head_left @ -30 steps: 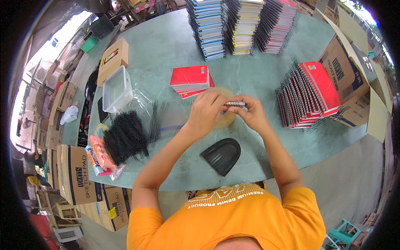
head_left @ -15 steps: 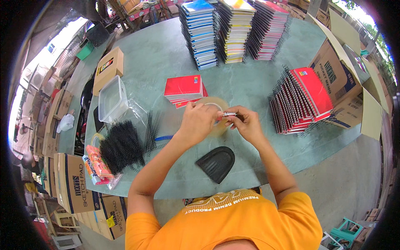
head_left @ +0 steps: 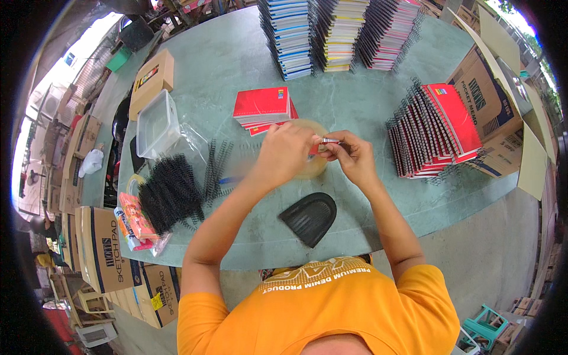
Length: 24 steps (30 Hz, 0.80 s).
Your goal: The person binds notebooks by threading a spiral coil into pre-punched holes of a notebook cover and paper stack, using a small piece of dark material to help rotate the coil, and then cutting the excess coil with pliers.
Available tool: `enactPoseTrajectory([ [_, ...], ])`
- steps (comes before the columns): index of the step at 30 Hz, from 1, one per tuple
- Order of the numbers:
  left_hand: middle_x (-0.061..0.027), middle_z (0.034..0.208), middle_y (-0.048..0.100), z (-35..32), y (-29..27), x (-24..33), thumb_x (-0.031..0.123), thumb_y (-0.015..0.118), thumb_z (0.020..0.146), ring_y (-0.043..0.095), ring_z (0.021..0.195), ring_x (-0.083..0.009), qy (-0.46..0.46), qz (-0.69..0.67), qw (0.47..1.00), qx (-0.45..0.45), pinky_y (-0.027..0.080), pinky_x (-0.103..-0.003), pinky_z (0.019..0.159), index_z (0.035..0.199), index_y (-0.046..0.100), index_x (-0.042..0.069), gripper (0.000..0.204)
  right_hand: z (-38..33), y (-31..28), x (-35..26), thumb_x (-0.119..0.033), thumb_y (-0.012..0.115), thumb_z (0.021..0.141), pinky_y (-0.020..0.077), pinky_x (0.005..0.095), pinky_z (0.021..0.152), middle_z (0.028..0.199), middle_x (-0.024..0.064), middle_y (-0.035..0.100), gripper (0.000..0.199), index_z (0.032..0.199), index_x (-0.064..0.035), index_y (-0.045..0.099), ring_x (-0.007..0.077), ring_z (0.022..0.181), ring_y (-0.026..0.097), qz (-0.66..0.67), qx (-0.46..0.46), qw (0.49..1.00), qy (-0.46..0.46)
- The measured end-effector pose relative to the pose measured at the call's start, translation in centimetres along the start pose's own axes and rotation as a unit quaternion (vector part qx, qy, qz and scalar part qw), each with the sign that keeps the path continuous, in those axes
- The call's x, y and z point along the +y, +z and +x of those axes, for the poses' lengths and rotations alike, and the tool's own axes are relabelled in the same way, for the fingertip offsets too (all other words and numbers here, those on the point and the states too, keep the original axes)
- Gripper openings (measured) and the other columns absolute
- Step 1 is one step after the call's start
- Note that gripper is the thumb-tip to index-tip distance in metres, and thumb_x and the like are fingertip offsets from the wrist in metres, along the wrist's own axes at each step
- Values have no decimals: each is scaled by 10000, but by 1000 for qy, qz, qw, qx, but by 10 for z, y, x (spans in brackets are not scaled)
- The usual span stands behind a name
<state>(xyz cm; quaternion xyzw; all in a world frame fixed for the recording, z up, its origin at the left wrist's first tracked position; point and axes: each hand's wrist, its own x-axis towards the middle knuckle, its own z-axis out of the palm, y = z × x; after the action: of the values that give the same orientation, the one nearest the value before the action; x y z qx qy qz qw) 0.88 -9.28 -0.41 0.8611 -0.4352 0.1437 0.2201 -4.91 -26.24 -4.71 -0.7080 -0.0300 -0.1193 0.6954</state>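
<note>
My left hand (head_left: 285, 152) has its fingers bent and pressed together near the left end of a small silvery, partly red object (head_left: 330, 141). My right hand (head_left: 353, 157) pinches that object between thumb and fingers; its kind is too small to make out. Below both hands lies a round, translucent yellowish disc-like thing (head_left: 313, 168), partly covered by them. Just beyond my left hand sits a short stack of red notebooks (head_left: 261, 103) without visible coils. A black, ridged, rounded pad (head_left: 309, 219) rests on the green table (head_left: 248, 236) nearer to me.
Black plastic coils (head_left: 171, 192) are heaped at the left, by a clear plastic tub (head_left: 157, 125) and a cardboard box (head_left: 151, 83). Coil-bound red notebooks (head_left: 452, 121) stand stacked at the right beside a carton (head_left: 482, 97). Tall notebook stacks (head_left: 290, 41) rise at the far side.
The whole view has shifted slightly, so the table things sit higher. Both hands remain together at the small silvery object, which has turned a little in the fingers.
</note>
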Motion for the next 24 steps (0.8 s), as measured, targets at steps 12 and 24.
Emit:
enactPoseTrajectory([
  [12,-79,852,651,12,-20,3,197,563,855,594,850,-281,-69,-57,992,-85,391,-405,735,968,637,95,169,-1,0,6,14,578,854,535,240,647,842,76,671,157,1003,20,629,113,727,650,-7,7,999,-33],
  [24,-126,988,582,10,-5,11,193,599,823,533,947,-307,-16,29,999,-26,411,-406,761,1071,579,49,288,5,3,-10,-80,615,857,515,250,623,835,90,669,215,1055,4,608,118,687,639,-83,-6,996,-43],
])
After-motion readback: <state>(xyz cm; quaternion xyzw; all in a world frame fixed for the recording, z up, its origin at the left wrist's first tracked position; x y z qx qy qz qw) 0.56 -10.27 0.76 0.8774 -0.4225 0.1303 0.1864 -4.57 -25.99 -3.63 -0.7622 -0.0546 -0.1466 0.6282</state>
